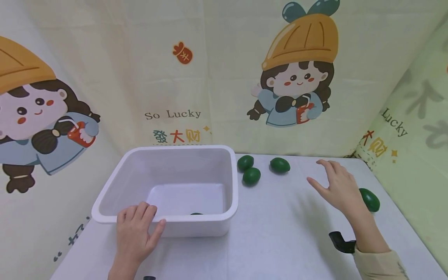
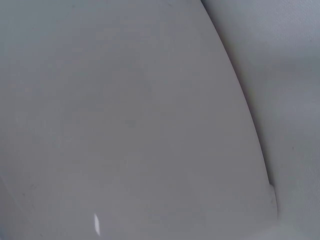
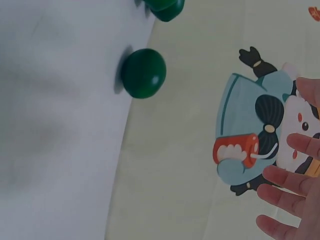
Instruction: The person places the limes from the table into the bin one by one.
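Observation:
A white plastic basin [image 1: 196,218] stands on the left of the table, and its side fills much of the left wrist view. My left hand [image 1: 138,229] grips its near rim, fingers bent over the edge and thumb on the outside. The top of a green fruit [image 1: 196,213] shows inside the basin; the near wall hides the rest. My right hand [image 1: 337,186] is raised over the right of the table, fingers spread, holding nothing. Nearest to it, partly behind the wrist, lies a lime-like green fruit [image 1: 370,200]. Another such fruit [image 1: 280,165] lies farther back to its left.
Two more green fruits, one behind [image 1: 245,163] and one in front [image 1: 251,176], lie close to the basin's right wall. A printed cloth [image 1: 231,85] hangs along the table's back edge. A black strap end [image 1: 341,243] sticks out by my right wrist.

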